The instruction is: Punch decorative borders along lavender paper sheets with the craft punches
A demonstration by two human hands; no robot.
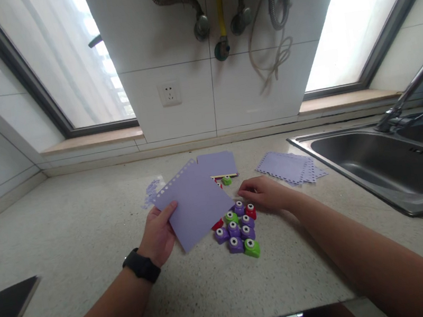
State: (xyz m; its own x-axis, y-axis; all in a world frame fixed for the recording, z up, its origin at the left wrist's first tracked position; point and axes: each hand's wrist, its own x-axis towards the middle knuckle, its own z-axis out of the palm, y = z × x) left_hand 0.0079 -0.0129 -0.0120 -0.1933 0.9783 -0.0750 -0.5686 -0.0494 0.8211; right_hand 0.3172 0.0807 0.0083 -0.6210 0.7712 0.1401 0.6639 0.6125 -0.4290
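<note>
My left hand (159,235), with a black watch at its wrist, pinches a light purple paper sheet (198,201) by its left edge. A row of punched holes runs along the sheet's upper left edge. My right hand (260,192) rests low over the counter with its fingers curled; what they hold, if anything, is hidden. Just in front of it stands a cluster of small craft punches (234,229) in purple, green and red, several of them marked with a star. The sheet partly covers a red punch (217,225). Farther back sits a green punch (227,180).
Behind the sheet lies a purple paper stack (218,164). Sheets with punched edges (285,166) lie fanned at right, beside the steel sink (358,170). Paper scraps (151,192) lie at left. A dark flat panel (9,314) is at the near left of the counter (90,253).
</note>
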